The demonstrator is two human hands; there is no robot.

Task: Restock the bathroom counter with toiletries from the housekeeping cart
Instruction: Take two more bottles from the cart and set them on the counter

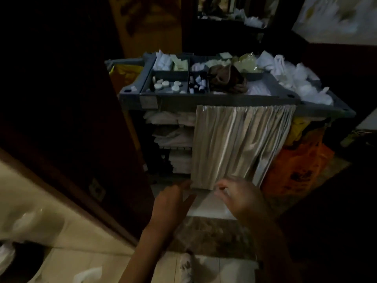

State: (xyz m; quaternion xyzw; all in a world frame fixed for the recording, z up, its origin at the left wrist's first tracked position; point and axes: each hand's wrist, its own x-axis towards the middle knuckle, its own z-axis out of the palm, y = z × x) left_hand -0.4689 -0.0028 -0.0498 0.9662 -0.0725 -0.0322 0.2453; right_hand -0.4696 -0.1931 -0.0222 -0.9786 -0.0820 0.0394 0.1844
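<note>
The grey housekeeping cart (204, 98) stands in the doorway in front of me. One compartment of its top tray holds several small round white toiletries (165, 84); the one beside it holds small bottles (199, 83). A silvery curtain (234, 144) hangs over the cart's front. My left hand (173, 199) reaches to the curtain's lower edge with fingers stretched flat. My right hand (238, 197) is at the same edge, fingers curled as if pinching. A faint, blurred translucent film shows between the hands; I cannot tell what it is.
Folded white linen (173, 135) fills the open shelves left of the curtain. A brown cloth (226, 78) and white bags (295, 80) lie on the cart's top. An orange bag (295, 170) hangs at its right end. A dark door (71, 119) stands close on my left.
</note>
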